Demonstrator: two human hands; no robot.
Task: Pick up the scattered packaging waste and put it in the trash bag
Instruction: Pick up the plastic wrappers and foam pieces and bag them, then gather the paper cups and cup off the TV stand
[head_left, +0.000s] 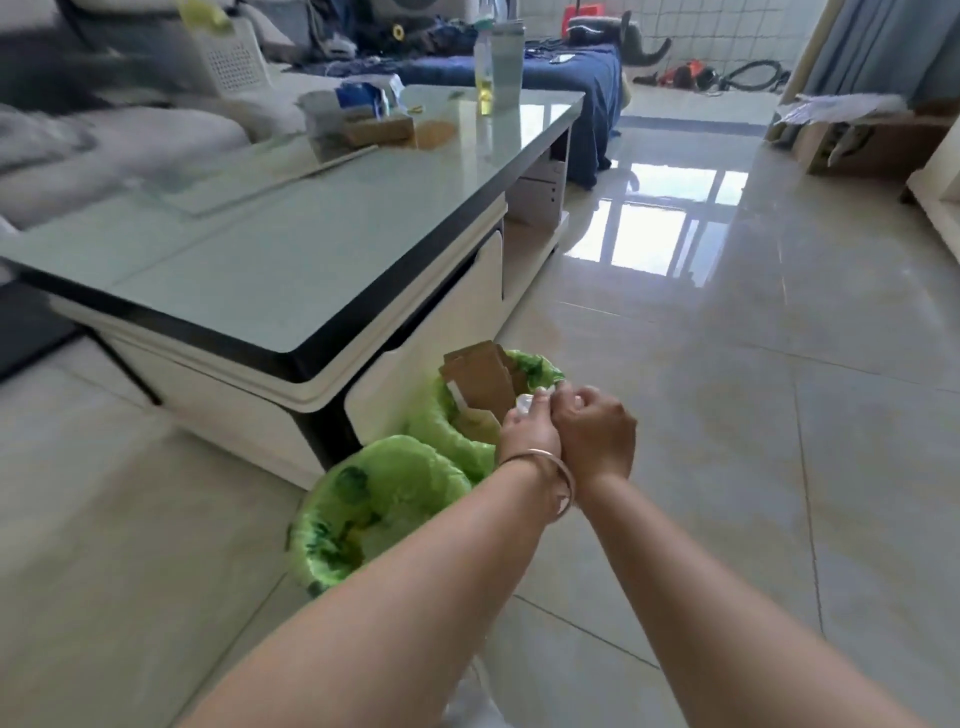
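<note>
My left hand (527, 431) and right hand (592, 426) touch, fingers (540, 397) pinching a white scrap (524, 402). Just below my fingers, the green trash bag (452, 431) holds cardboard (483, 379).

Bright daylight came from a window mirrored as glare on the glossy floor tiles (675, 234); the sofa (104, 130) was smeared by motion blur, and edges bowed with wide-angle distortion
</note>
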